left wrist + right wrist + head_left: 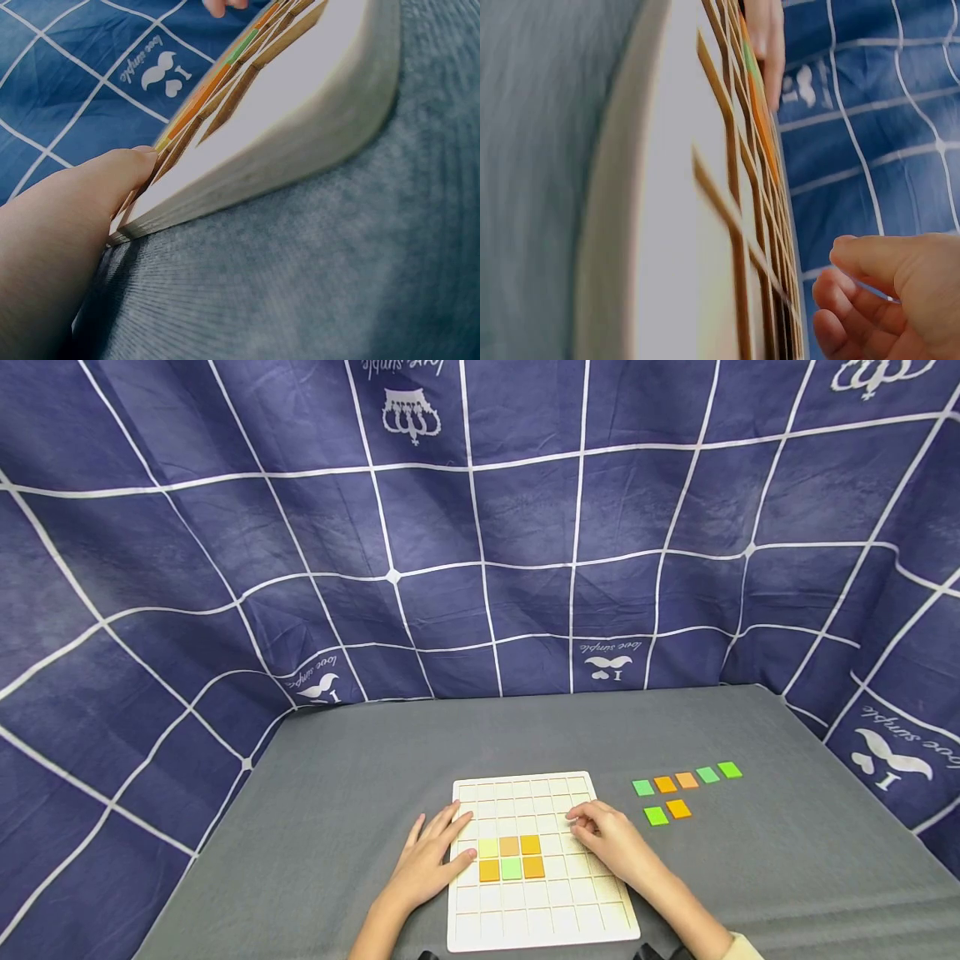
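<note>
A white square board [517,927] marked with a grid lies on the table. Left of its middle sit two rows of tiles: a pale yellow tile [487,847], a tan tile [509,846] and an orange tile [530,844] above, a light green tile [511,867] between two orange ones below. My left hand [429,864] rests on the board's left edge, fingers spread, thumb close to the lower-left orange tile. Over the board's right side hangs my right hand [611,839], its fingers loosely bent. In the right wrist view nothing shows between the thumb and fingers [874,259].
Right of the board lie several loose tiles: a light green tile [642,787], an orange tile [664,784], a bright green tile [656,816] and others. A grey cloth [360,760] covers the table. Blue checked curtains [525,527] hang behind and at both sides.
</note>
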Available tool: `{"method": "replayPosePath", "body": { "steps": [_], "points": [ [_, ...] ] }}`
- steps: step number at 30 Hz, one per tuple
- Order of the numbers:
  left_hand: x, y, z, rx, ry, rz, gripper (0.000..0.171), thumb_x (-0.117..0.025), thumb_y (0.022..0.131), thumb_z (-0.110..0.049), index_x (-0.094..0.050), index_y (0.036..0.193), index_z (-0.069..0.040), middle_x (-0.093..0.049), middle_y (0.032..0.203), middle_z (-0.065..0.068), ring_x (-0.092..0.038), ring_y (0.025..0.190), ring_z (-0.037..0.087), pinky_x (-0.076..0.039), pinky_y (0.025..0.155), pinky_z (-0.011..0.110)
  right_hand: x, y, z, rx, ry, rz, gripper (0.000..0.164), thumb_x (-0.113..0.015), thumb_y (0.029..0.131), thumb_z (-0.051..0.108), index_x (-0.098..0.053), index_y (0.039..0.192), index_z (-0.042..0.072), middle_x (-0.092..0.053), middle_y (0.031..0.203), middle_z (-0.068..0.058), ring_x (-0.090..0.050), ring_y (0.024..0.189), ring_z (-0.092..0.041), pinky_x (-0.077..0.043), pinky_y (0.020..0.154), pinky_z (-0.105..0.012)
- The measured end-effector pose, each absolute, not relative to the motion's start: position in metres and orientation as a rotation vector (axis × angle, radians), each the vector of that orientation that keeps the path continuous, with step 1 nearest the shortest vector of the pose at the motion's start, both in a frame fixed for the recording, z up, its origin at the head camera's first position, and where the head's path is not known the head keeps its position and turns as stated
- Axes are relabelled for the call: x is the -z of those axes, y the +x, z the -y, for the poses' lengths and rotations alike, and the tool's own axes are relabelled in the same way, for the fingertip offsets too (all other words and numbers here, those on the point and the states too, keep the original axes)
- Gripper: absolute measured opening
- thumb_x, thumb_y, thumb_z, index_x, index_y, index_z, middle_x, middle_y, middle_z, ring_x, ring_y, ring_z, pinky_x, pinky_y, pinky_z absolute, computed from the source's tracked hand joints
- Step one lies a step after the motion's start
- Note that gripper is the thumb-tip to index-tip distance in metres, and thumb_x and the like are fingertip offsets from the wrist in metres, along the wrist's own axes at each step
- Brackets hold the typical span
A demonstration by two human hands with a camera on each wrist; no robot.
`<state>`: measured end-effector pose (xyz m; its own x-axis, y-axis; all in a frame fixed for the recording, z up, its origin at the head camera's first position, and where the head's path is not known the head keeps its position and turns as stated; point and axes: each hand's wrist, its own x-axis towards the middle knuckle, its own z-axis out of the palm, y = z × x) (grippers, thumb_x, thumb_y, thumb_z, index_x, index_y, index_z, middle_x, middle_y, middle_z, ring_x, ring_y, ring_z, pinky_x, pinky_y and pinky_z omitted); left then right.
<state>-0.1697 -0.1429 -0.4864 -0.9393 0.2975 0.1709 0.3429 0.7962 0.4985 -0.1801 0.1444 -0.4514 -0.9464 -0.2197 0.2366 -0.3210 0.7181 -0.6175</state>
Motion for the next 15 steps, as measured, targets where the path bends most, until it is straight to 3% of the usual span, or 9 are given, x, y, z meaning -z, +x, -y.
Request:
{"method": "replayPosePath", "body": {
  "steps": [15],
  "points": [
    [0.489, -0.170, 0.143, 0.817, -0.515, 2.901, 0.056, -0.049, 0.086, -0.052, -0.045, 0.135, -0.023, -0.036, 0.146, 0.001, -0.032, 0.135, 0.024, -0.010, 0.111, 0.051, 0.466, -0.175, -0.102, -1.085, 0.618, 2.757, 0.012, -0.069, 0.077, 0.009, -0.064, 0.087, 0.012, -0.052, 0.078, 0.010, -0.045, 0.068, 0.004, -0.043, 0.058, -0.014]
  ]
}}
